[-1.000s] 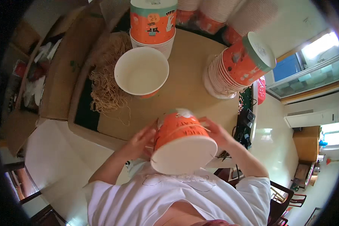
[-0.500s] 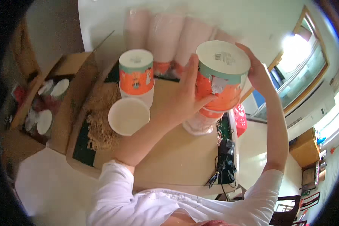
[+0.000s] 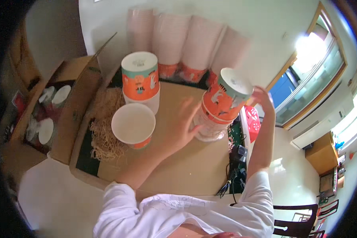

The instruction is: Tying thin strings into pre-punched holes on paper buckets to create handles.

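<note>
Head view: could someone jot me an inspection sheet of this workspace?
Surface: tan tabletop, mostly bare near the person.
Job's things: tilted stack of orange paper cups; one open white-lined cup; upside-down capped stack.
Clutter: straw-like packing shreds; cardboard box.
Hands: left hand open beside the tilted stack; right hand behind it.
Cables: tangle at the table's right edge.
Surroundings: wrapped cup sleeves, window, chair.
</note>
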`<state>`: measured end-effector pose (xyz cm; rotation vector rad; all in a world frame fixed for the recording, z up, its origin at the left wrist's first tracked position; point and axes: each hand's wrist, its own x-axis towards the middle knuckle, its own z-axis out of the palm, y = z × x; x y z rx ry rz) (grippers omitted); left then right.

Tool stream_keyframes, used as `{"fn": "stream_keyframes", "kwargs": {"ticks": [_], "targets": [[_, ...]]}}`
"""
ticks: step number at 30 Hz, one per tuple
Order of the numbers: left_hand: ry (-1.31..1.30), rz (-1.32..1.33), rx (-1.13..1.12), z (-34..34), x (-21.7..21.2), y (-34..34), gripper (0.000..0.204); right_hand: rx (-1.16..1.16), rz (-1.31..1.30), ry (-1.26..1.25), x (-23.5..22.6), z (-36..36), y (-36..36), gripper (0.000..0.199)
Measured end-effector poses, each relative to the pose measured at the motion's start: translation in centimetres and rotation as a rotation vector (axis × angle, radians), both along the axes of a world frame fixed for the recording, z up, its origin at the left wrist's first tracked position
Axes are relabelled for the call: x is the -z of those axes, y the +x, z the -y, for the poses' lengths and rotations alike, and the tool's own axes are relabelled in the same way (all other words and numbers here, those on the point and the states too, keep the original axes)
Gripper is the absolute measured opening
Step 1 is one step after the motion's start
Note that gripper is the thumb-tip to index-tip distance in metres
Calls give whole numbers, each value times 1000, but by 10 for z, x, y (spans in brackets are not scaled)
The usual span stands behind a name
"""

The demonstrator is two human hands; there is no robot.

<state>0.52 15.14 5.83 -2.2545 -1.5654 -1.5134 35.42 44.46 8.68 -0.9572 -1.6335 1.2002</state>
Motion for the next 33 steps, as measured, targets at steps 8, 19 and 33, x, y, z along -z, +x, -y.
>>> {"fn": "stream_keyframes", "kwargs": {"ticks": [8, 19, 33], "targets": [[-451, -442, -518, 107, 56, -86, 32, 724, -779, 662, -43, 186, -120, 19], [-172, -39, -41, 137, 62, -32, 22, 24, -82, 367, 64, 332, -213, 16], [-646, -2, -962, 202, 169, -132, 13, -509, 21, 499, 68, 384, -224, 20]]}}
